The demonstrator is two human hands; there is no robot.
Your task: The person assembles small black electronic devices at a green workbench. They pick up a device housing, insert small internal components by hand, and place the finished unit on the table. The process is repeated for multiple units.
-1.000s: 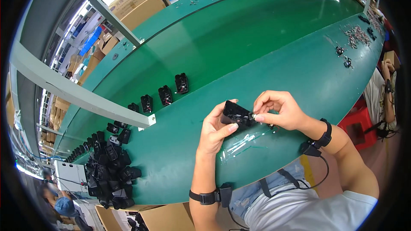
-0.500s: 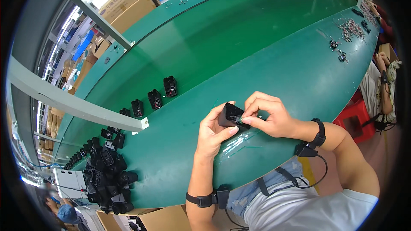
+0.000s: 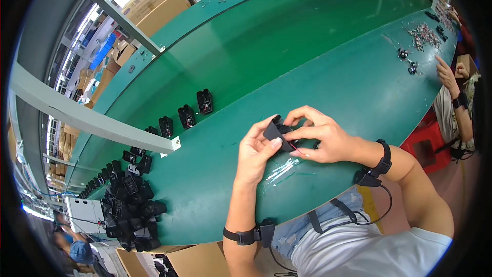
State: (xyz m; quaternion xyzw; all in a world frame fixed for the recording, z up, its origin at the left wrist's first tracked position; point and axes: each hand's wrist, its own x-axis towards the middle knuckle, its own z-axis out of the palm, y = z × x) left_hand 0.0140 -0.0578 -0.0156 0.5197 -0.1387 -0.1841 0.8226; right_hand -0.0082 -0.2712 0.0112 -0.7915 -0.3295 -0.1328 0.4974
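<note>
Above the near part of the green table, my left hand (image 3: 252, 155) is closed round a small black plastic housing (image 3: 277, 134), thumb on its front face. The housing is tilted, its open side toward my right hand (image 3: 328, 136). My right fingers are bent in a pinch at that opening, and they hide most of what lies between them. A thin red wire (image 3: 293, 147) shows at the housing's edge by the fingertips. A small dark piece peeks out under the right hand, too hidden to name.
Several black housings (image 3: 204, 102) stand in a row on the green belt. More are heaped in a pile (image 3: 130, 202) at left, beside a white box (image 3: 84, 215). A grey post (image 3: 92, 115) crosses the left side. Small parts (image 3: 424, 37) lie at far right, near a co-worker's hand (image 3: 447, 76).
The housing has turned in my left hand, its flat face now more toward me. My right fingers have shifted over its opening, and the red wire shows. A co-worker's hand has reached onto the table.
</note>
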